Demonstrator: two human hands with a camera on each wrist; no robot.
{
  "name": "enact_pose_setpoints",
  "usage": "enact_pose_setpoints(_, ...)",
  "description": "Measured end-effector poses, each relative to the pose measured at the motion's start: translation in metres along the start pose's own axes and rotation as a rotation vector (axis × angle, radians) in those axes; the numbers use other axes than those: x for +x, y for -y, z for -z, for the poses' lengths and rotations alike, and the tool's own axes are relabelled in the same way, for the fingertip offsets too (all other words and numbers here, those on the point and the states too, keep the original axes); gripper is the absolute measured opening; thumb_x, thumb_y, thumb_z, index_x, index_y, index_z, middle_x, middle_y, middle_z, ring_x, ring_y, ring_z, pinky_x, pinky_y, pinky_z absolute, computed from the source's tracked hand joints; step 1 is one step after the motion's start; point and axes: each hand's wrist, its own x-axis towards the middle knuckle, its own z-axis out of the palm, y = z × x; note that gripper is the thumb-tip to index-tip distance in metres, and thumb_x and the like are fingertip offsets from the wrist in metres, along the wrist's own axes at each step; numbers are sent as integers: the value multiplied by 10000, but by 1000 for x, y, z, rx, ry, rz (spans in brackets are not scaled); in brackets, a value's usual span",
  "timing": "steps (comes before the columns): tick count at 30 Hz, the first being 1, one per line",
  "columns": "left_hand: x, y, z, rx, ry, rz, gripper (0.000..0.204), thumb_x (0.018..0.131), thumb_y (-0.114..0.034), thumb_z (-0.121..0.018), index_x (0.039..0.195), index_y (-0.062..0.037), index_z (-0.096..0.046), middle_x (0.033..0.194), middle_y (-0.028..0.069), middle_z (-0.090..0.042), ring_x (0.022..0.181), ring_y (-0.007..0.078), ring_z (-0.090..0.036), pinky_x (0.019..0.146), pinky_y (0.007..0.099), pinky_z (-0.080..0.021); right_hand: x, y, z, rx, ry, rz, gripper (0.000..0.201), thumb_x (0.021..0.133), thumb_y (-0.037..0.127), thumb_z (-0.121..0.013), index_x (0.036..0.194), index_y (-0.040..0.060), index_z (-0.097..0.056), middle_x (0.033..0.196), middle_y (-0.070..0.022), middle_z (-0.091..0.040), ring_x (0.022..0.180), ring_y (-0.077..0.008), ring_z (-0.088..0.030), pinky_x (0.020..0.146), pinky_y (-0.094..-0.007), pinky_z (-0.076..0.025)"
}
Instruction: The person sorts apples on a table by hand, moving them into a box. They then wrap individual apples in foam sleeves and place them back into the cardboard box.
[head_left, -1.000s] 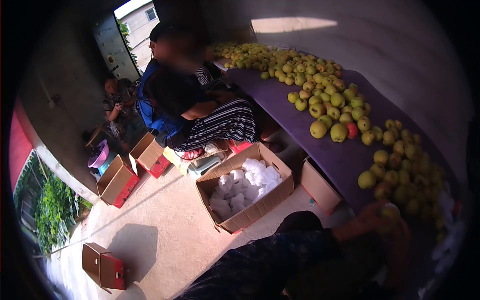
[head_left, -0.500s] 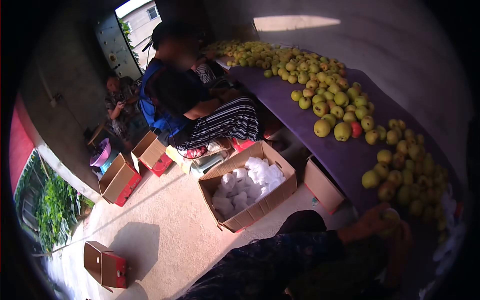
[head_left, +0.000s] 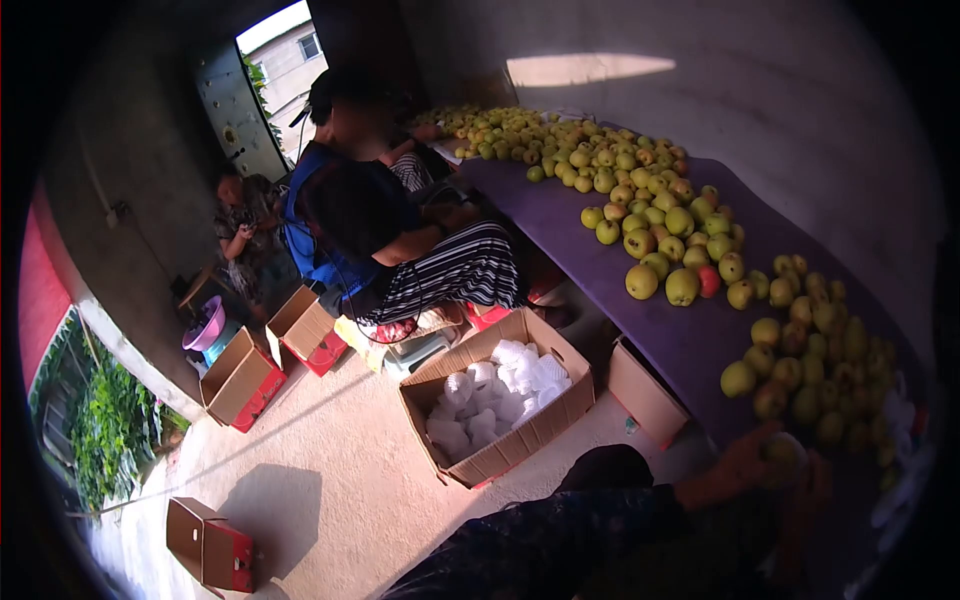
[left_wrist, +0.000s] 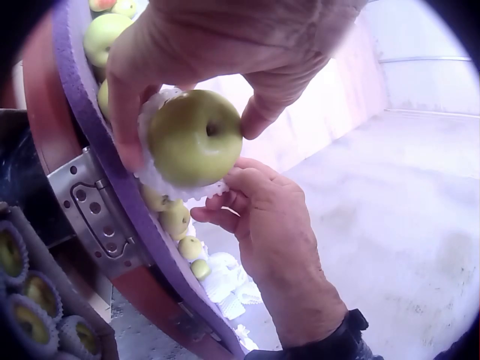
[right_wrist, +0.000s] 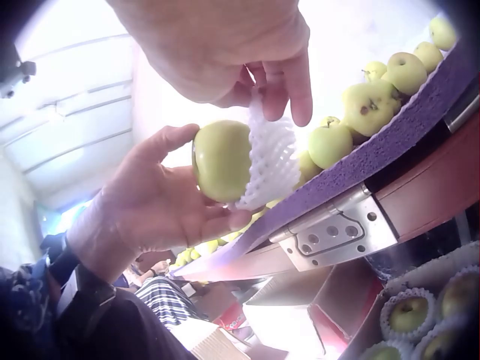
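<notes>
A green apple point(left_wrist: 196, 139) sits partly inside a white foam net point(right_wrist: 274, 161), its bare side showing in both wrist views. My left hand point(head_left: 738, 465) point(left_wrist: 217, 45) point(right_wrist: 142, 202) holds the apple, thumb and fingers on opposite sides. At the net's far end, my right hand point(head_left: 806, 495) point(left_wrist: 277, 240) point(right_wrist: 232, 52) pinches the foam with its fingertips. Both hands are over the near edge of the purple-covered table point(head_left: 520, 195), beside a long pile of apples point(head_left: 680, 220).
An open carton of white foam nets point(head_left: 490, 395) stands on the floor left of the table. Netted apples point(right_wrist: 409, 313) fill a box below the table edge. Other cartons point(head_left: 240, 375) stand further left. A seated person point(head_left: 370, 210) is beyond, with another person near the door.
The head view has tilted slightly, so the room appears lower in it. Both hands stay together around the apple, with more white foam visible beside it.
</notes>
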Motion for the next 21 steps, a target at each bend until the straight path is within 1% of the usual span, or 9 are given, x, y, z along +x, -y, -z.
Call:
enact_pose_setpoints(1, -2, -4, 0, -9, -1, 5, 666, 831, -269, -671, 1354, -2, -357, 1197, 162, -537, 1142, 225, -517, 975, 347, -420, 0, 1, 2, -4, 9, 8, 258, 843, 75, -492, 1060, -11, -602, 981, -163, -599, 936, -320, -573, 850, -397, -448)
enact_pose_setpoints(4, -2, 1, -3, 162, -71, -30, 647, 837, -275, -662, 1346, -7, -365, 1201, 168, -531, 1148, 235, -514, 980, 347, -413, -1, 7, 4, -4, 13, 23, 236, 830, 77, -499, 1025, -5, -604, 956, -161, -596, 917, -321, -577, 829, -398, -451)
enact_pose_setpoints(5, -2, 3, -2, 167, -66, -18, 659, 828, -319, -661, 1336, -10, -377, 1205, 182, -531, 1152, 268, -515, 978, 365, -414, -1, 10, 4, 5, -4, 27, 227, 826, 77, -501, 1012, -4, -604, 950, -160, -596, 910, -323, -578, 822, -399, -453)
enact_pose_setpoints(7, -3, -10, -1, 175, -55, 5, 689, 810, -406, -658, 1317, -18, -400, 1214, 208, -530, 1159, 336, -518, 976, 400, -415, -1, 10, 4, 8, -20, 29, 211, 823, 78, -500, 991, 0, -601, 944, -158, -595, 900, -323, -580, 810, -399, -457)
enact_pose_setpoints(9, -2, -7, -3, 232, -90, -8, 683, 802, -415, -662, 1306, -29, -412, 1197, 206, -532, 1151, 338, -518, 974, 405, -411, -1, 8, 4, -3, -21, 26, 198, 824, 80, -496, 976, 4, -598, 944, -155, -596, 893, -320, -582, 800, -398, -461)
enact_pose_setpoints(12, 0, -9, -3, 315, -106, 19, 694, 794, -428, -669, 1306, -34, -413, 1195, 204, -525, 1150, 335, -513, 973, 408, -406, -1, 15, 6, -12, 8, 49, 209, 819, 63, -502, 998, 10, -597, 963, -149, -600, 910, -304, -589, 816, -385, -464)
enact_pose_setpoints(15, -1, -14, -2, 350, -145, 40, 718, 784, -432, -678, 1316, -36, -404, 1200, 206, -502, 1145, 339, -502, 969, 407, -403, 1, 31, 6, 116, 24, -19, 230, 812, 36, -513, 1026, 13, -593, 987, -129, -606, 951, -268, -591, 857, -363, -459)
enact_pose_setpoints(19, -1, -19, 0, 383, -166, 90, 749, 774, -419, -692, 1338, -32, -387, 1202, 209, -465, 1140, 348, -476, 971, 405, -394, 4, 34, 3, 305, 106, -77, 354, 776, 71, -618, 1120, 33, -547, 1048, -98, -584, 1024, -219, -562, 907, -348, -441)
enact_pose_setpoints(21, -1, -19, 0, 368, -204, 76, 746, 738, -392, -717, 1321, -43, -408, 1191, 223, -469, 1139, 363, -475, 972, 415, -400, 2, 45, 1, 376, 153, -80, 446, 759, 109, -675, 1169, 46, -514, 1071, -87, -568, 1056, -199, -540, 919, -347, -434)
